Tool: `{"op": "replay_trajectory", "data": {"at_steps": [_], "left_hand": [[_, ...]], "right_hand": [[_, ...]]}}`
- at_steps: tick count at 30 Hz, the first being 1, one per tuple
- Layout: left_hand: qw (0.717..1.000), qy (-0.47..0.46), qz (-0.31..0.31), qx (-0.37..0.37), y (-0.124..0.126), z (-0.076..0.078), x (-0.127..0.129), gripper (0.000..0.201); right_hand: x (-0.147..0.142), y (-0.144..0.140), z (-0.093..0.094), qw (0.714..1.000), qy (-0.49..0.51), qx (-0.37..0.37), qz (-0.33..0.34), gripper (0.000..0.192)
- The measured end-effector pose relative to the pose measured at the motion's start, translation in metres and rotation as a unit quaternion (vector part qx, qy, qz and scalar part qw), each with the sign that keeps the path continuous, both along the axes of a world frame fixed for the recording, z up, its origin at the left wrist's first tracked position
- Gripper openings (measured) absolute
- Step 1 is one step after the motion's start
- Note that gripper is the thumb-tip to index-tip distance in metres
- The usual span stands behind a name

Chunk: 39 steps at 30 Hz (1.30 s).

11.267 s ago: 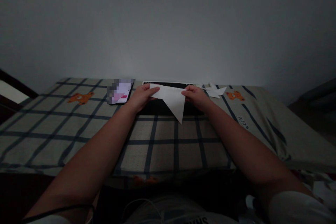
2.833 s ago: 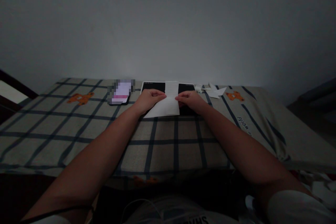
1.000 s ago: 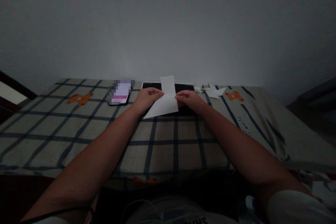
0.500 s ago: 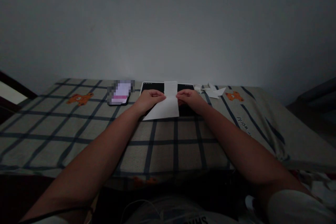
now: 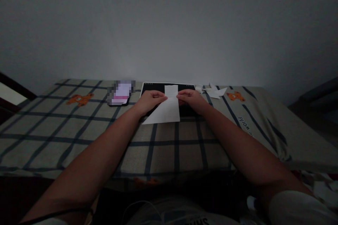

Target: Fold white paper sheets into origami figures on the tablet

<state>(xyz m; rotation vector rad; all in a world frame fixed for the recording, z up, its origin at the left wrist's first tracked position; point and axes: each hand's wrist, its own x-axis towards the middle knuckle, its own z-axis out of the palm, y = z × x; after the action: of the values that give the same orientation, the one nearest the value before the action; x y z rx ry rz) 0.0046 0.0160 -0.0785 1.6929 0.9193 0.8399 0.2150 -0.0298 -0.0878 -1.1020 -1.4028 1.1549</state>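
Note:
Between my hands is a folded sheet of white paper [image 5: 166,110], narrow at its far end and spreading to a slanted corner at the lower left. My left hand [image 5: 151,101] pinches its left edge between thumb and fingers. On the opposite edge, my right hand [image 5: 193,100] grips the paper the same way. A crease runs across the sheet level with my fingertips. Beneath it lies a flat black board with a white border [image 5: 155,87], partly hidden by the paper and my hands.
A phone [image 5: 121,93] with a lit, blurred screen lies to the left. Folded white paper pieces [image 5: 215,91] rest at the right. The table carries a checked cloth [image 5: 92,123] with bear prints, and a grey wall [image 5: 169,28] stands right behind it.
The paper has slid slightly toward me: its far end sits lower, uncovering more of the black board, and its near edge reaches closer. Both hands stay in nearly the same place.

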Motion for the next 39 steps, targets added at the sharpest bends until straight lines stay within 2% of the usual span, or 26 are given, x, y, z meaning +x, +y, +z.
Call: {"op": "replay_trajectory", "data": {"at_steps": [6,12,16,21,27,33,39], "left_hand": [[1.0,0.015,-0.012,-0.024,-0.0026,0.0015,0.0024,0.025],[1.0,0.02,-0.023,-0.005,-0.0031,0.0026,0.0007,0.027],[0.999,0.017,-0.036,0.008,-0.0032,0.0014,0.0007,0.025],[0.998,0.038,-0.042,0.017,-0.0045,0.0023,0.0015,0.026],[0.998,0.03,-0.048,0.023,-0.0059,0.0053,0.0006,0.025],[0.996,0.042,-0.069,0.045,-0.0077,0.0073,0.0015,0.024],[0.996,0.043,-0.047,0.06,-0.005,0.0032,0.0015,0.025]], "right_hand": [[0.0011,-0.0002,0.0005,1.0,-0.023,0.02,-0.007,0.02],[-0.0009,0.0006,-0.001,1.0,0.0,0.0,0.005,0.023],[-0.0003,0.0019,-0.002,1.0,0.017,0.02,-0.001,0.023],[-0.0004,-0.0009,0.0012,0.999,-0.022,0.046,-0.016,0.02],[-0.0025,-0.0013,0.0009,0.999,0.009,0.027,-0.014,0.026],[-0.003,-0.0018,0.0027,0.998,0.002,0.056,-0.035,0.024],[-0.0041,0.0004,0.0014,0.999,0.043,0.005,-0.016,0.027]]}}
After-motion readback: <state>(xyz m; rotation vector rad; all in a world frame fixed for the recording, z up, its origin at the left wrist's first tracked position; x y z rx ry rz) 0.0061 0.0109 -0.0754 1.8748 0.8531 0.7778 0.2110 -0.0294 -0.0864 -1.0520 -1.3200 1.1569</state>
